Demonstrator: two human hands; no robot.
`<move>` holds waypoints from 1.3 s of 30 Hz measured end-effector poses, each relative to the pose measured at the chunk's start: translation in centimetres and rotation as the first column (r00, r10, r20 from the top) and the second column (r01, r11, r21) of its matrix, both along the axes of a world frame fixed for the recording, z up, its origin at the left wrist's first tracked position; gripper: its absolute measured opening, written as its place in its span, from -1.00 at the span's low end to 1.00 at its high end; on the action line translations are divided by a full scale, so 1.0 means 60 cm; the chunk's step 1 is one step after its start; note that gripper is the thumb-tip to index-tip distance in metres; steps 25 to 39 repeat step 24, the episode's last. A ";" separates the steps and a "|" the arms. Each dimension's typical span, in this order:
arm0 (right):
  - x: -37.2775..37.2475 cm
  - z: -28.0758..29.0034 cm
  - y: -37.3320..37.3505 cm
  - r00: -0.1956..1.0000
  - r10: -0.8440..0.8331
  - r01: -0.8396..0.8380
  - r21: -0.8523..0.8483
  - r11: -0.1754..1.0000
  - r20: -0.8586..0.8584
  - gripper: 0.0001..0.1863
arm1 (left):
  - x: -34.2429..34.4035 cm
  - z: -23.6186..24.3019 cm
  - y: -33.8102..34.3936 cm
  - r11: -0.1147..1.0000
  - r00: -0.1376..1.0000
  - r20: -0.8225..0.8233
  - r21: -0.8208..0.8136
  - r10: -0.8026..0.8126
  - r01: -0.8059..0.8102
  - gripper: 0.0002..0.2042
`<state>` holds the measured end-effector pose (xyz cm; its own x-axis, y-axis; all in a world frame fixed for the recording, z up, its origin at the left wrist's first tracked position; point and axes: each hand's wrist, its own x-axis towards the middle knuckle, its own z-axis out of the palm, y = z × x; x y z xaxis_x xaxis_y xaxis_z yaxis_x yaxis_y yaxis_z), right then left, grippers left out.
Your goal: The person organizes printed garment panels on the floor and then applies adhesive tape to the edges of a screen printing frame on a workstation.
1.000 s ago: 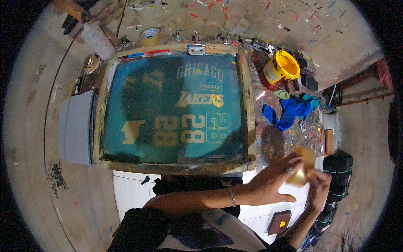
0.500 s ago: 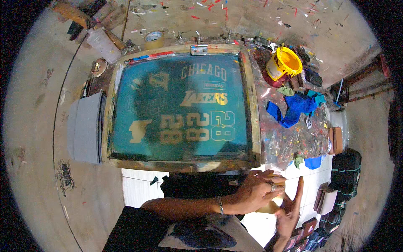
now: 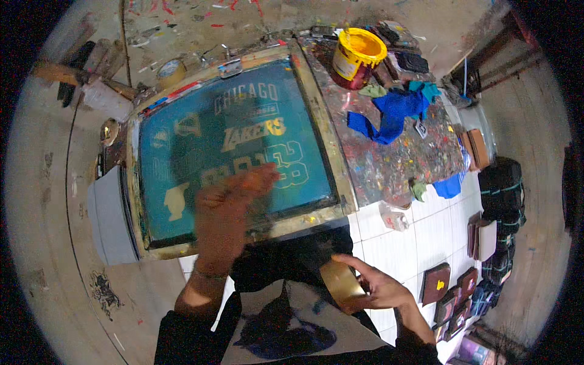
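Note:
A wooden-framed printing screen point(image 3: 342, 201) with teal mesh lies tilted on the bench; pale letters, numerals and small figures show in the mesh. My left hand point(image 3: 234, 198) is above its near part, over the lower row of numerals. Motion smears its fingers, so whether they grip anything cannot be made out. My right hand point(image 3: 386, 291) is closed around a roll of golden-brown tape point(image 3: 342, 286), thumb along the top, in front of the screen's near edge. A metal hinge clamp point(image 3: 230, 69) sits on the screen's far edge.
A yellow paint tub point(image 3: 359, 53) stands on the paint-spattered bench, right of the screen. Blue cloth point(image 3: 395, 112) lies nearer. A second tape roll point(image 3: 171, 72) is at the far left. Grey stacked sheets point(image 3: 111, 216) sit left. Dark bundles point(image 3: 502, 188) line the right floor.
My left hand has moved from beside the right hand, leftward and forward over the screen. My right hand has come left with the tape roll. The view has turned and shifted right.

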<state>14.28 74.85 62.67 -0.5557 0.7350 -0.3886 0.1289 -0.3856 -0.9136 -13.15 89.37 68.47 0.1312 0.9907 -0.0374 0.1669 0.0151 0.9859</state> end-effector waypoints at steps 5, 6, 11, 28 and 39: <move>-0.012 0.009 0.066 0.952 0.191 -0.184 -0.053 0.982 0.240 -0.25 | -0.032 0.033 -0.034 0.953 0.915 -0.306 0.227 0.263 -0.198 -0.72; -0.019 0.014 0.083 0.918 0.241 -0.195 -0.169 0.966 0.316 -0.28 | -0.038 0.033 -0.040 0.954 0.928 -0.264 0.216 0.263 -0.209 -0.72; 0.011 0.100 0.132 0.905 0.411 -0.422 0.105 0.900 0.111 -0.44 | -0.110 0.030 -0.056 0.818 0.708 0.516 0.024 0.482 -0.574 -0.71; -0.014 0.150 0.194 0.924 0.300 -0.375 0.719 0.586 0.237 -0.75 | -0.212 0.091 -0.132 0.852 0.318 0.946 0.218 -0.064 -0.477 -0.79; -0.014 0.150 0.194 0.924 0.300 -0.375 0.719 0.586 0.237 -0.75 | -0.212 0.091 -0.132 0.852 0.318 0.946 0.218 -0.064 -0.477 -0.79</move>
